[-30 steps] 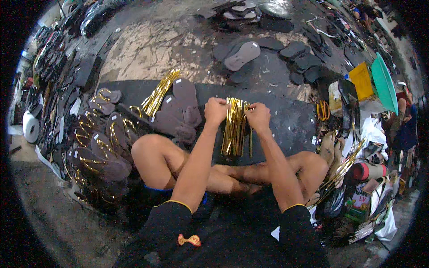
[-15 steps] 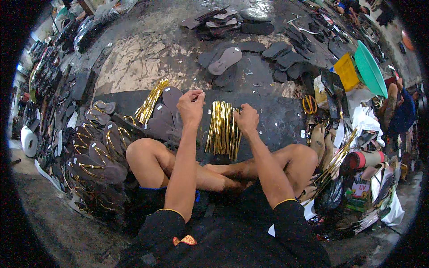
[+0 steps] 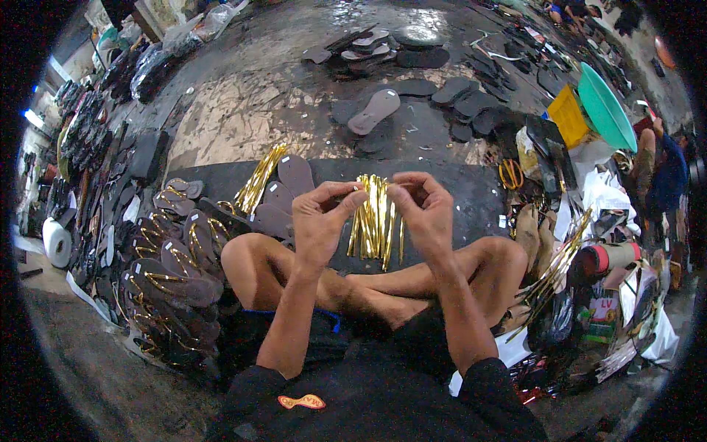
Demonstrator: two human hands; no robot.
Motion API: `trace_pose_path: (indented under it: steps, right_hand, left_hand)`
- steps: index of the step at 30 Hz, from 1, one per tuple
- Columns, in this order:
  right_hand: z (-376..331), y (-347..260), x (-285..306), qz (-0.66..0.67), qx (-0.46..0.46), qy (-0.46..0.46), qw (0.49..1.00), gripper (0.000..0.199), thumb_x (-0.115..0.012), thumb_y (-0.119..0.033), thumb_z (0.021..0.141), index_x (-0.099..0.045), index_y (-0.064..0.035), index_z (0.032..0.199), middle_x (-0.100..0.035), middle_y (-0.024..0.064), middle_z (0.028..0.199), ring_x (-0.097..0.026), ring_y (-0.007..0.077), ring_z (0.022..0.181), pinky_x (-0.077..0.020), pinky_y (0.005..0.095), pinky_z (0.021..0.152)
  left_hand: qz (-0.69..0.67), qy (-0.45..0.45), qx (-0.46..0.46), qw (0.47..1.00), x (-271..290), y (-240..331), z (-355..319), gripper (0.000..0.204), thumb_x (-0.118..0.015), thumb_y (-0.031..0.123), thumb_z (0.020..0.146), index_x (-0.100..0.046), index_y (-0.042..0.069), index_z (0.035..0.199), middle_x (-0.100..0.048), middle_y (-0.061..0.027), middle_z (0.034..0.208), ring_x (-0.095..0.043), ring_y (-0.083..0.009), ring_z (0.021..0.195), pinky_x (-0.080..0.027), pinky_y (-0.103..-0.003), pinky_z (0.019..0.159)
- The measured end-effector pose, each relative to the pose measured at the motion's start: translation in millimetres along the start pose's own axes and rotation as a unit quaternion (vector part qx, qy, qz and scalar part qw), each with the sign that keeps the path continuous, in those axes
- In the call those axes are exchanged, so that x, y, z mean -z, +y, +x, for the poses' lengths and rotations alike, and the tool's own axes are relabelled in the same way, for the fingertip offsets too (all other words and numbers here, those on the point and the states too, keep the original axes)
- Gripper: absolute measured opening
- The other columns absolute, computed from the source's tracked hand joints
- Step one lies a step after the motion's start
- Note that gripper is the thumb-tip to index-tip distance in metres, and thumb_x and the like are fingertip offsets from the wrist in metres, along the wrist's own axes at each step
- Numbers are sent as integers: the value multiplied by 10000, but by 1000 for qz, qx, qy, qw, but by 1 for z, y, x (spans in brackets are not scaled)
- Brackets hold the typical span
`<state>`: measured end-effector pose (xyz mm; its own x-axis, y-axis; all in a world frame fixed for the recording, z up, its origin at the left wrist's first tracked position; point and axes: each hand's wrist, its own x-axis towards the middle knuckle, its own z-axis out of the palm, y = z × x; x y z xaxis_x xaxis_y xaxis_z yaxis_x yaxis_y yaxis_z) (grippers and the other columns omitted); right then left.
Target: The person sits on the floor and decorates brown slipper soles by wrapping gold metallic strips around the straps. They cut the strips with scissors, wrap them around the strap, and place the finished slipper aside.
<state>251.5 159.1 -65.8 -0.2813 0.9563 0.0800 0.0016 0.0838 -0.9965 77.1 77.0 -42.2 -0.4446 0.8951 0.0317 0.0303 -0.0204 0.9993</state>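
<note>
My left hand (image 3: 322, 225) is raised over the dark mat, thumb and fingers pinched around a tiny pale bit that is too small to name. Close by on the right, my right hand (image 3: 427, 217) has its fingers closed at the upper end of a gold strap (image 3: 401, 243), which hangs a little apart from the others. Between and below the hands lies a bundle of shiny gold straps (image 3: 372, 232), its top partly hidden by my fingers. Grey sandal soles (image 3: 296, 175) rest beyond my left hand, beside a second gold bundle (image 3: 261, 177).
Sandals with gold straps (image 3: 173, 280) are heaped left of my crossed legs. Loose soles (image 3: 374, 112) lie on the floor ahead. To the right are orange-handled scissors (image 3: 510, 174), a green basin (image 3: 606, 107), more gold strips (image 3: 556, 265) and bags. A person (image 3: 666, 166) sits at far right.
Both hands have come closer together and nearer to me, now above the gold bundle. My left hand moved right and down. One gold strap now stands apart from the bundle's right side.
</note>
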Motion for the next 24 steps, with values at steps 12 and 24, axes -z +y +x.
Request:
trace_pose_path:
  steps: [12, 24]
  right_hand:
    - [-22, -13, 12, -98, 160, -86, 978, 240, -735, 32, 944, -756, -26, 1176, -738, 100, 1049, -724, 162, 948, -574, 302, 822]
    - [23, 38, 44, -503, 285, -41, 815, 65, -674, -115, 826, -648, -102, 883, -674, 73, 889, -699, 266, 878, -575, 395, 751]
  left_hand:
    - [-142, -26, 65, 987, -29, 3, -13, 210, -818, 99, 951, -796, -26, 1118, -797, -79, 984, -731, -104, 864, -597, -253, 800]
    - [619, 217, 278, 702, 103, -280, 167, 966, -687, 574, 950, -323, -70, 1571, -338, -360, 1606, -313, -518, 1501, -287, -652, 1193]
